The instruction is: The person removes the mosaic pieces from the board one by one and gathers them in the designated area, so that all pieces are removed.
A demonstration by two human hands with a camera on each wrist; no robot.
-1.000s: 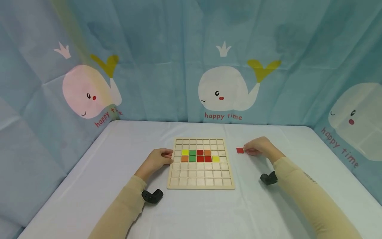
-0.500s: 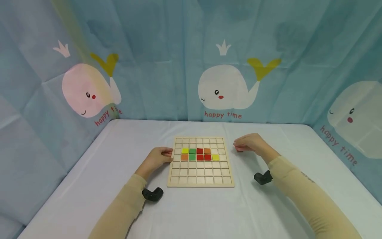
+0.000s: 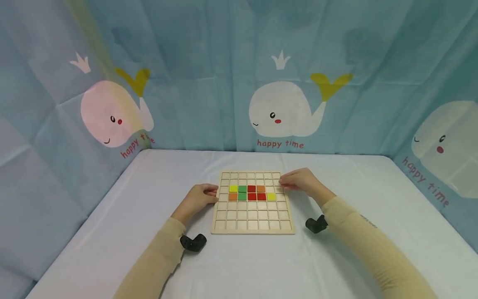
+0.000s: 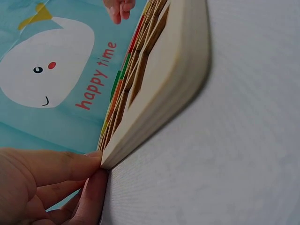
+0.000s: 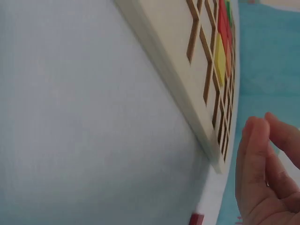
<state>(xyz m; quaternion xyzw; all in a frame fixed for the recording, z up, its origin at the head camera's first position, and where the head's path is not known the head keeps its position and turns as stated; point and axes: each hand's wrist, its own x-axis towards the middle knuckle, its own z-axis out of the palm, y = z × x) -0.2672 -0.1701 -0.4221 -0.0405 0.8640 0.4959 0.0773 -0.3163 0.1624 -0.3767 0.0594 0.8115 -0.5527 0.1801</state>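
A square wooden grid board (image 3: 252, 215) lies on the white table. Near its middle are two rows of coloured square tiles, among them a yellow tile (image 3: 271, 196) and a green tile (image 3: 242, 189). My left hand (image 3: 196, 201) pinches the board's left edge; in the left wrist view, thumb and finger meet there. Over the board's upper right edge is my right hand (image 3: 304, 182), its fingertips drawn together. I cannot tell whether something sits between them. A red tile (image 5: 197, 219) shows at the bottom of the right wrist view, on the table right of the board.
Blue curtains (image 3: 186, 104) with printed whales stand behind the table (image 3: 254, 265) and on both sides. Each wrist carries a black camera mount; the left mount (image 3: 193, 243) and right mount (image 3: 316, 224) hang low over the cloth.
My right hand has moved left, from beside the red tile to the board's right edge. That tile no longer shows in the head view. The left hand has stayed at the board.
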